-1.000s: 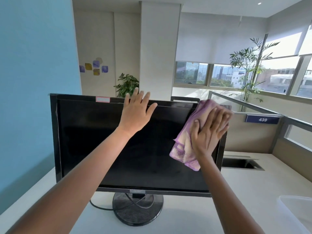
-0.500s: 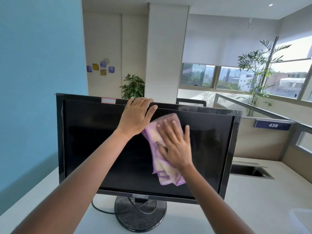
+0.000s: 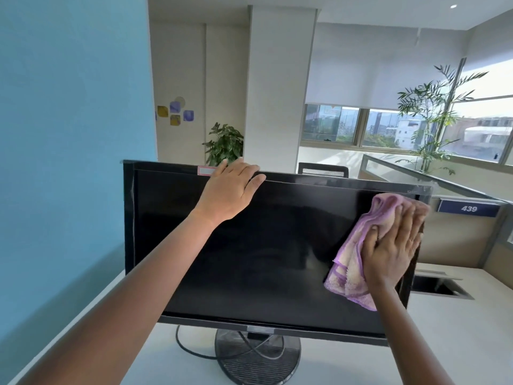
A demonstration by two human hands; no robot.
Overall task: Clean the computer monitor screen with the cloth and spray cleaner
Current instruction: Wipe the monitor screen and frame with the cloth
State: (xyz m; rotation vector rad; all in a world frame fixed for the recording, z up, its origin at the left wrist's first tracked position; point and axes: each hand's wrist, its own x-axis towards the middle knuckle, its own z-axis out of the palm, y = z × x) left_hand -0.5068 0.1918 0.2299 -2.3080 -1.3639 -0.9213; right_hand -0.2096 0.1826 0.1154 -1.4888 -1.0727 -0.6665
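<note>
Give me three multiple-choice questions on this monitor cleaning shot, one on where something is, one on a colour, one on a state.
1. Where is the cloth pressed?
A. screen's right side
B. screen's left side
C. on the desk

2. What colour is the cloth's border?
A. green
B. purple
C. red

3. What is the left hand doing?
A. hanging free
B. holding a bottle
C. resting on the monitor's top edge

Answers: 1 A, the right hand flattens it near the right bezel. 2 B, purple edging shows around cream pile. 3 C, fingers curl over the top frame.
</note>
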